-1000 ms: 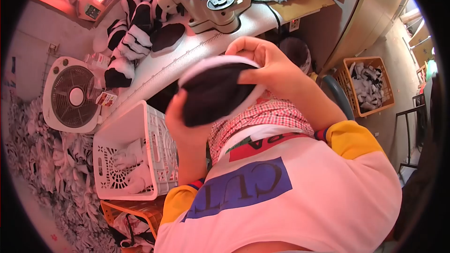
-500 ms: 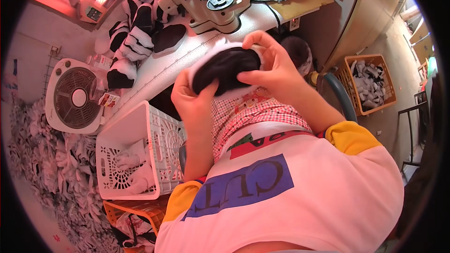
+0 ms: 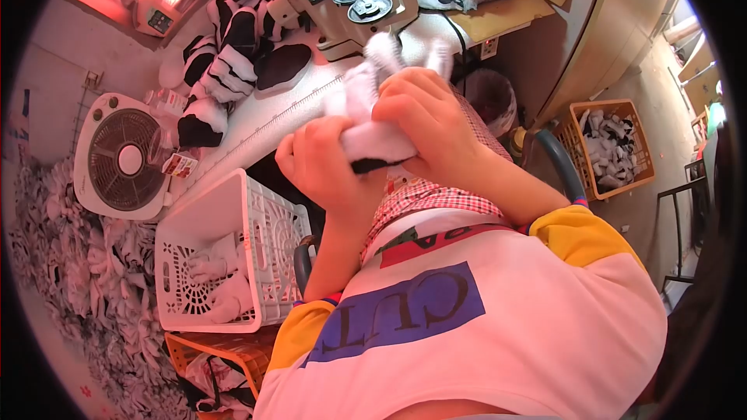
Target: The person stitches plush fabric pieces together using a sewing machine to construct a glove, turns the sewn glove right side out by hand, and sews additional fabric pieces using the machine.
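A white plush fabric piece (image 3: pixel 379 140) with a black part along its lower edge is held over my lap, in front of the sewing machine (image 3: pixel 354 4). My left hand (image 3: pixel 317 162) is closed round its left side. My right hand (image 3: pixel 426 120) grips it from the right and above, fingers curled over the fabric. Blurred white ends of the piece stick out beyond the hands toward the machine. Most of the black part is hidden.
Black-and-white plush pieces (image 3: pixel 229 74) are heaped on the worktable (image 3: pixel 292 109), left of the machine. A fan (image 3: pixel 128 159) stands at left, near a white basket (image 3: pixel 261 249). An orange crate (image 3: pixel 576 136) of fabric pieces sits on the floor at right.
The plush piece, earlier held spread with its black oval face toward me, is now turned and bunched, white side showing. Both hands have closed round it.
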Motion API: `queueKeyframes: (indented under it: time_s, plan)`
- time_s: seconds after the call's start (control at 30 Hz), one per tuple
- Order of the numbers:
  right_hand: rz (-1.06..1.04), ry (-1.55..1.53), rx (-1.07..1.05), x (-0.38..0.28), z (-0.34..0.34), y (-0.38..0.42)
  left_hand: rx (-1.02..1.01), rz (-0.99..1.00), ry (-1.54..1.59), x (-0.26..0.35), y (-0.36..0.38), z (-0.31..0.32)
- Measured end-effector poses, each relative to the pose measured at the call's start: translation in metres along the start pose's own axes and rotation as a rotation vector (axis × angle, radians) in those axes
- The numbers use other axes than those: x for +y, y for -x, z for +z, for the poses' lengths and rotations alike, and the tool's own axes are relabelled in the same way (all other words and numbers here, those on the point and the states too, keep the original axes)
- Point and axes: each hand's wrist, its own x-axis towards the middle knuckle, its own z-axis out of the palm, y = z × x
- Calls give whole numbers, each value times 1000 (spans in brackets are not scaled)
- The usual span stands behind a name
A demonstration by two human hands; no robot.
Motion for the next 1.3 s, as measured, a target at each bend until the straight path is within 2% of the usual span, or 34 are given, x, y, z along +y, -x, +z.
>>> queueKeyframes:
  time_s: [0.03,0.1,0.13,0.23,0.33,0.37,0.4,0.47,0.53,0.6,0.63,0.67,0.7,0.73,0.77,0.8,0.9,0.97,1.03,1.07,1.1,1.13,1.2,1.23,1.27,1.3]
  plan:
    - [39,50,27,1,1,0,1,-3,-1,1,-2,-1]
    - [67,97,149,11,9,-1,-206,89,-126,0,-6,-2]
    - [64,94,146,11,11,-2,-204,86,-129,3,-4,0]
    - [398,154,183,11,15,-9,-198,98,-169,16,1,8]
    - [448,6,273,23,20,-12,-195,199,-107,14,8,16]
    - [451,-121,276,34,24,-6,-192,199,-95,18,9,16]
    - [451,-121,275,34,23,-3,-191,198,-95,17,8,16]
    - [530,-209,225,33,18,5,-271,104,13,11,6,15]
    - [536,-296,208,31,18,9,-330,-140,108,-6,-6,8]
    - [624,-706,152,19,16,6,-317,-326,203,-24,-13,6]
    - [771,-812,55,17,6,4,-321,-329,204,-28,-17,3]
    - [775,-812,55,16,8,5,-349,-419,288,-30,-24,1]
    - [795,-1130,24,14,10,6,-376,-508,372,-32,-28,0]
    - [802,-1449,-8,13,12,7,-378,-509,372,-34,-29,1]
    - [773,-1552,-142,17,11,9,-446,-617,596,-36,-30,2]
    - [778,-1553,-136,17,11,11,-514,-723,822,-37,-29,3]
    - [798,-1795,-118,15,10,10,-542,-718,842,-31,-31,4]
    - [788,-1772,-100,15,11,11,-558,-752,873,-28,-32,0]
    - [772,-1746,-85,14,8,9,-559,-691,619,-22,-36,-10]
    - [807,-1509,-73,14,2,7,-556,-691,620,-18,-36,-15]
    - [833,-1272,-58,13,-2,7,-510,-469,345,-10,-35,-20]
    - [833,-1272,-58,16,-1,8,-455,-245,73,-2,-33,-23]
    - [776,-821,117,25,3,13,-411,36,-64,18,-9,-9]
    - [656,-607,195,26,10,15,-446,80,-47,27,-2,-6]
    - [546,-359,167,27,9,18,-393,73,55,29,3,1]
    - [534,-228,183,30,12,20,-431,29,122,27,1,4]
